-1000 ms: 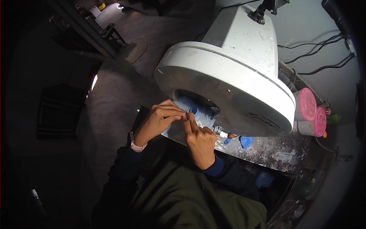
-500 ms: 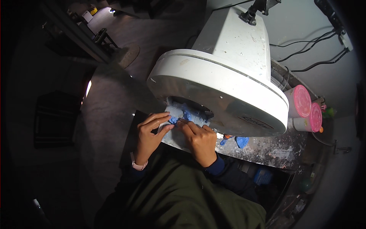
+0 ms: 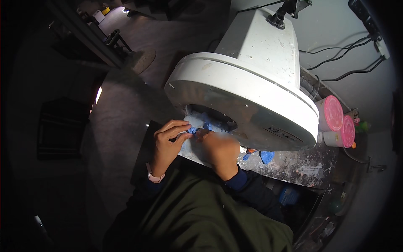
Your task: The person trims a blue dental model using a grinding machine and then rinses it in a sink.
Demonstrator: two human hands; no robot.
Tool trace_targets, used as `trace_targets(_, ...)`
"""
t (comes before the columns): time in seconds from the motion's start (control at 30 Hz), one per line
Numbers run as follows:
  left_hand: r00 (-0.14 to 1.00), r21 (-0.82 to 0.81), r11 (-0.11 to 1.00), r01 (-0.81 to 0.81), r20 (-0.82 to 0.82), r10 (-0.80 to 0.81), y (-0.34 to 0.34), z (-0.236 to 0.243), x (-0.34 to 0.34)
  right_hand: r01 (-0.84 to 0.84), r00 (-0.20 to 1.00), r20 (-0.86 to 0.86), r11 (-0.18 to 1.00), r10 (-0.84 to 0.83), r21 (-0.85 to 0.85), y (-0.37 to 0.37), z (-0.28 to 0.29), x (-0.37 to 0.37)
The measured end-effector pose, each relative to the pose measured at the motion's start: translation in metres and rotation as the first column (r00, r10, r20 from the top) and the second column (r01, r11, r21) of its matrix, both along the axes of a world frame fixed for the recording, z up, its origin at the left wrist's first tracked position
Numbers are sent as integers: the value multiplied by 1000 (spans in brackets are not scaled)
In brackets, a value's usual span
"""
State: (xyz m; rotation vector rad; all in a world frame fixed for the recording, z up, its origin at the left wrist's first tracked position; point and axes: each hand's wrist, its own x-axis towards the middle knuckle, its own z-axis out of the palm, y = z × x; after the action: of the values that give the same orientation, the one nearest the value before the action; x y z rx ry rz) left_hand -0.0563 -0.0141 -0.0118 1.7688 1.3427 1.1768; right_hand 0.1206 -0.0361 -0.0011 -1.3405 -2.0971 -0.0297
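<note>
A small blue moulded piece with an uneven surface is pinched between the thumb and fingers of my left hand. My right hand is curled, its fingertips close against the right side of that piece. Motion blurs the back of this hand, and what its fingers grip cannot be made out. Another blue bit lies just beyond the fingertips, under the opening of a large white round machine hood. A blue fan-shaped piece rests on the bench to the right of my right hand.
The hood overhangs the stained bench. Beside the blue fan-shaped piece lies a small orange-and-blue tool. Two tubs with pink lids stand at the right, near black cables along the wall.
My right hand has shifted slightly and is now blurred by motion. The left hand keeps its pinch on the blue piece. The whole view has moved a little.
</note>
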Motion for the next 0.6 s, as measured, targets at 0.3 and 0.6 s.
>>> trace_targets(0.3, 992, -64, 996, 61, 112, -53, 0, -3, 0, 51, 998, -32, 999, -51, -9, -4, -3, -3)
trace_targets(0.6, 927, -268, 963, 11, 364, 91, -18, 14, 19, -72, 810, -587, 994, 8, -85, -4, -18, -4)
